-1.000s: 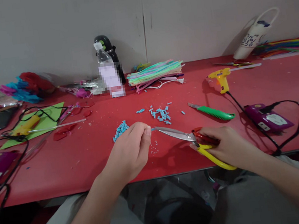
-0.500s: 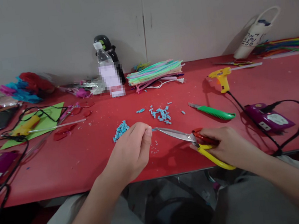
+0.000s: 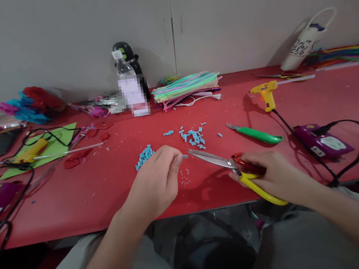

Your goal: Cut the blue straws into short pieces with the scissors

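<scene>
Between thumb and fingers, my left hand (image 3: pixel 158 177) pinches a small blue piece (image 3: pixel 185 156), whose end sticks out to the right. My right hand (image 3: pixel 270 173) is wrapped round the handles of scissors (image 3: pixel 214 158), one handle red and one yellow. The scissor tips point left, just right of the blue piece and apart from it. Behind my left hand lies a pile of short blue pieces (image 3: pixel 144 156). Further back, a looser scatter of blue pieces (image 3: pixel 195 137) rests on the red table (image 3: pixel 107 192). Tiny pale crumbs (image 3: pixel 185 177) lie below the blades.
A green utility knife (image 3: pixel 255 134) and a yellow glue gun (image 3: pixel 266 96) are to the right, beside a purple power socket (image 3: pixel 324 144). Pastel pipe cleaners (image 3: pixel 186 88) and a bottle (image 3: pixel 132 92) stand at the back. Leftward are another glue gun (image 3: pixel 32 151) and cables.
The scissors have drawn back slightly to the right, away from the blue piece, along with my right hand. My left hand has barely moved.
</scene>
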### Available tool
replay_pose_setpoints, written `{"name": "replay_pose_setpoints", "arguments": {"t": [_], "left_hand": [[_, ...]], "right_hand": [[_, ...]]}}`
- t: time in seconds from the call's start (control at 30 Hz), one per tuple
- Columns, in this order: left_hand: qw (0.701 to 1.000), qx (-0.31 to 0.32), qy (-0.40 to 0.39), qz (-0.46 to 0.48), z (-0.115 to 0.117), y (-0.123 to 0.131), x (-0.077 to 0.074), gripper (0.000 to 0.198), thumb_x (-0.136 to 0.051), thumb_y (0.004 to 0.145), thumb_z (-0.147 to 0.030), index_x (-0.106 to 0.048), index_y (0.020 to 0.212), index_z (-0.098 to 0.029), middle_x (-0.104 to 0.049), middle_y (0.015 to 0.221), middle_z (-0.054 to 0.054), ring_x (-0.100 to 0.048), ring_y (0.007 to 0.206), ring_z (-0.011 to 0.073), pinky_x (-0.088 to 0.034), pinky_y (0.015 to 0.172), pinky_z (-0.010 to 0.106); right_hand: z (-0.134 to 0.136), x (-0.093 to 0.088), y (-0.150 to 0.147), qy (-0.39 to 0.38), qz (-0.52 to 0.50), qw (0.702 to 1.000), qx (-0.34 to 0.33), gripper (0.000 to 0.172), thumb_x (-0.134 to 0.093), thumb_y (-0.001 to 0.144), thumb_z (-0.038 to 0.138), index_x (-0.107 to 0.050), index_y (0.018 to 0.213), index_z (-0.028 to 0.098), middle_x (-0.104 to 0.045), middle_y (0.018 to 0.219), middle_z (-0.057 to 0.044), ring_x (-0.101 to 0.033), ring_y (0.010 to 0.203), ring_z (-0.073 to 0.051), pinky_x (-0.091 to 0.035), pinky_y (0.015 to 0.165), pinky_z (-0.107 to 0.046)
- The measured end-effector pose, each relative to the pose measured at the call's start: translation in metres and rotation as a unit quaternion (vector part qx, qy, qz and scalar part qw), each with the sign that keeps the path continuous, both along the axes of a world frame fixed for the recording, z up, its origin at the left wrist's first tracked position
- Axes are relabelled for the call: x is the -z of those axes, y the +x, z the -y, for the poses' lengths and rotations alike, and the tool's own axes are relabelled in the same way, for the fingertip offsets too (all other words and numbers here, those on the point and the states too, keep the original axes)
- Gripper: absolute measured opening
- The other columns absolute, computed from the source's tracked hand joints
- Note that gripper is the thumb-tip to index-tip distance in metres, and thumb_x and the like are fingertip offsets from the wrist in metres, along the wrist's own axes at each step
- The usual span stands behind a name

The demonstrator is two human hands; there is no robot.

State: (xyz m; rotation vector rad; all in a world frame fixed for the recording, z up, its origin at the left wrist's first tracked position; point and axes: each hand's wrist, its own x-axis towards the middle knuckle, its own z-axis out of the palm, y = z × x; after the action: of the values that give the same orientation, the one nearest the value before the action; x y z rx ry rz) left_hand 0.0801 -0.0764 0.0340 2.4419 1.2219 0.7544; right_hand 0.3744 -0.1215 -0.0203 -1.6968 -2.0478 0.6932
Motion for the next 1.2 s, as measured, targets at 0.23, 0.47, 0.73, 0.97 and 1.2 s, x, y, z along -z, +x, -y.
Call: {"name": "replay_pose_setpoints", "arguments": {"t": [0.23, 0.47, 0.73, 0.97, 1.2], "left_hand": [[1.000, -0.003, 0.007, -0.001, 0.0004, 0.0004, -0.0014, 0.017, -0.042, 0.103, -0.019, -0.050, 0.088, -0.018, -0.051, 0.077, -0.002, -0.047, 0.068, 0.0120, -0.037, 0.066, 0.026], [1.000, -0.006, 0.007, -0.002, 0.0007, 0.0019, -0.0026, 0.017, -0.042, 0.102, -0.020, -0.051, 0.088, -0.018, -0.052, 0.078, -0.001, -0.049, 0.070, 0.0123, -0.037, 0.066, 0.026], [1.000, -0.009, 0.010, -0.007, -0.0001, 0.0024, -0.0008, 0.017, -0.042, 0.103, -0.021, -0.051, 0.089, -0.018, -0.053, 0.078, -0.001, -0.049, 0.070, 0.0127, -0.038, 0.066, 0.026], [1.000, -0.009, 0.012, -0.002, 0.0001, 0.0026, 0.0006, 0.016, -0.042, 0.103, -0.022, -0.049, 0.088, -0.019, -0.052, 0.077, -0.002, -0.049, 0.069, 0.0127, -0.039, 0.068, 0.027], [1.000, -0.013, 0.010, -0.006, 0.0005, 0.0018, 0.0011, 0.017, -0.041, 0.103, -0.023, -0.051, 0.090, -0.019, -0.054, 0.079, -0.001, -0.051, 0.070, 0.0138, -0.039, 0.066, 0.027]], "right_hand": [[0.0005, 0.0039, 0.0009, -0.003, 0.034, 0.999, -0.004, 0.028, -0.064, 0.078, 0.024, -0.037, 0.069, 0.022, -0.032, 0.063, 0.006, -0.025, 0.061, -0.011, -0.022, 0.052, -0.026], [-0.0008, 0.0022, -0.0010, -0.005, 0.045, 0.999, -0.005, 0.029, -0.065, 0.077, 0.024, -0.037, 0.069, 0.021, -0.032, 0.061, 0.007, -0.023, 0.061, -0.011, -0.021, 0.052, -0.026], [-0.0003, 0.0033, 0.0000, 0.007, 0.060, 0.998, -0.010, 0.030, -0.066, 0.076, 0.026, -0.037, 0.067, 0.021, -0.034, 0.058, 0.007, -0.024, 0.058, -0.011, -0.019, 0.051, -0.026], [-0.0003, 0.0011, -0.0014, -0.001, 0.019, 1.000, 0.007, 0.031, -0.066, 0.078, 0.027, -0.037, 0.067, 0.021, -0.035, 0.059, 0.007, -0.027, 0.059, -0.010, -0.022, 0.050, -0.025], [0.0012, -0.0028, -0.0013, -0.003, 0.024, 1.000, -0.003, 0.029, -0.065, 0.075, 0.021, -0.036, 0.068, 0.021, -0.032, 0.061, 0.007, -0.025, 0.061, -0.010, -0.021, 0.051, -0.025]]}}
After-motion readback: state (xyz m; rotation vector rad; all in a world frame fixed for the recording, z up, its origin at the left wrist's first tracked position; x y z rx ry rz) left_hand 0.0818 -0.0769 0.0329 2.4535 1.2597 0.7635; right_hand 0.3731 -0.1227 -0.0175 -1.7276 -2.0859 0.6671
